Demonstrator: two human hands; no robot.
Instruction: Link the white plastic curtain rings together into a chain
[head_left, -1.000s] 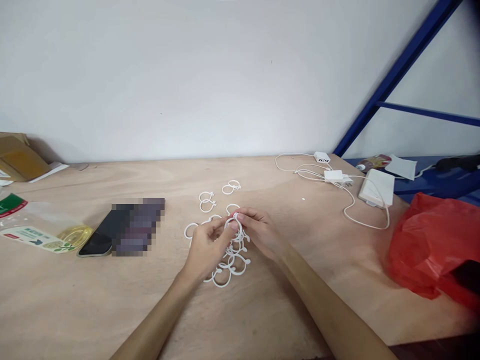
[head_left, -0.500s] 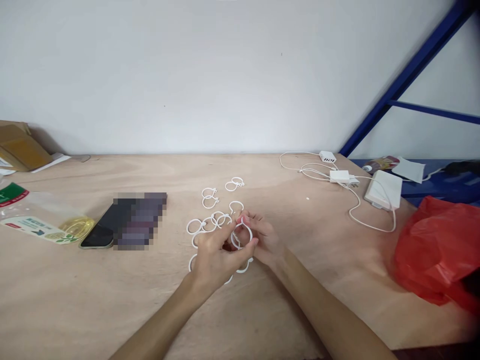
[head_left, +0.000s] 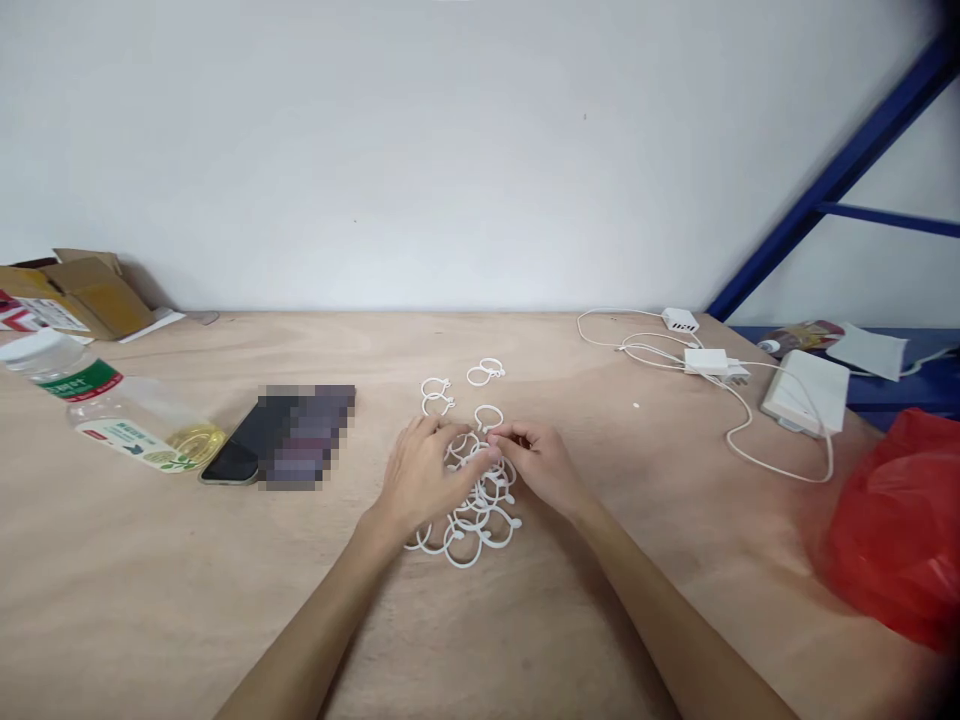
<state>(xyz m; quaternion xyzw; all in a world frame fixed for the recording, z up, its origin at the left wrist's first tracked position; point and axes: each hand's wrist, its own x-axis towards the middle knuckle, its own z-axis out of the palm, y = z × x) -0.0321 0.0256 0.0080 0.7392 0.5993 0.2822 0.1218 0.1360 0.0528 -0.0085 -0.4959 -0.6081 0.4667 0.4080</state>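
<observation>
Several thin white plastic rings (head_left: 463, 565), each with a small tab, lie overlapping in a pile on the wooden table. My left hand (head_left: 424, 480) curves over the pile's left side, its thumb and fingers apart; its thumb reaches across the rings. From the right, my right hand (head_left: 544, 465) pinches at the pile's upper edge, thumb and forefinger closed on what looks like a white ring, partly hidden by the fingers. Just beyond the hands lies a single ring (head_left: 489, 406). Farther back are two linked pairs of rings, one pair (head_left: 486, 372) to the right of the other.
To the left, a clear bottle (head_left: 79, 380) with yellow contents lies beside a phone (head_left: 232, 455), partly pixelated. A cardboard box (head_left: 109, 290) stands at the back left. White chargers (head_left: 705, 361) with cables, a white box (head_left: 806, 392) and a red plastic bag (head_left: 900, 530) are on the right.
The ring held up between both hands has been lowered to the pile. My left hand has opened over the rings, and my right fingers pinch lower. The view has shifted slightly left.
</observation>
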